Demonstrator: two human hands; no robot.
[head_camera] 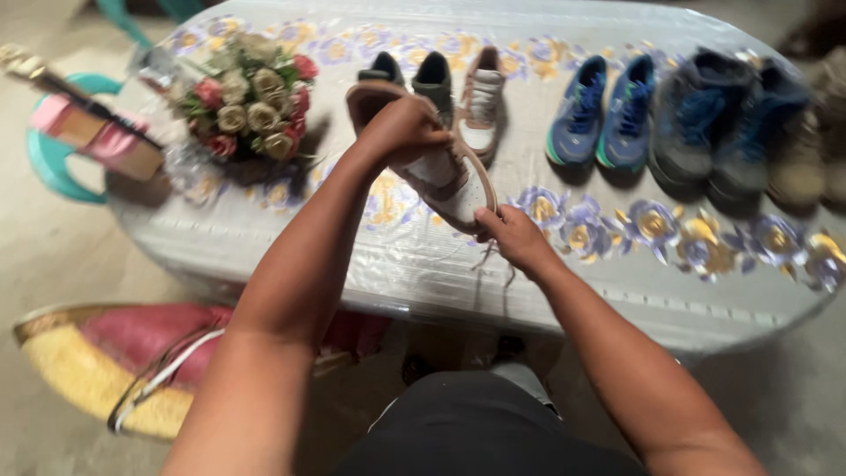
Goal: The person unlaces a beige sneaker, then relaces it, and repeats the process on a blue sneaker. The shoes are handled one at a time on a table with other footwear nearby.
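Nearest: dark trousers at the bottom edge, cut off by the frame; a pink and yellow cushion (97, 361) on the floor at left, a white cord across it.

Right hand (515, 236): fingers pinched at the toe end of a white and tan sneaker (441, 163); fingertips hidden behind the sole edge, loose laces dangling below.

Left hand (401, 128): closed over the sneaker's heel and collar, covering most of the opening. The sneaker is held tilted above the table's (617, 291) near edge, clear of the flowered plastic cover.

On the table, further back: bouquet of pink and cream roses (251, 97), left; its wrapping is blurred. A dark pair of shoes (414, 75) and the matching white and tan sneaker (483, 101) behind the held one, partly hidden. Blue running shoes (604, 110); then grey and blue high-tops (723, 119). Further shoes at far right, cut off and too blurred to identify.

Far left: a teal chair (53, 159), partly out of frame.
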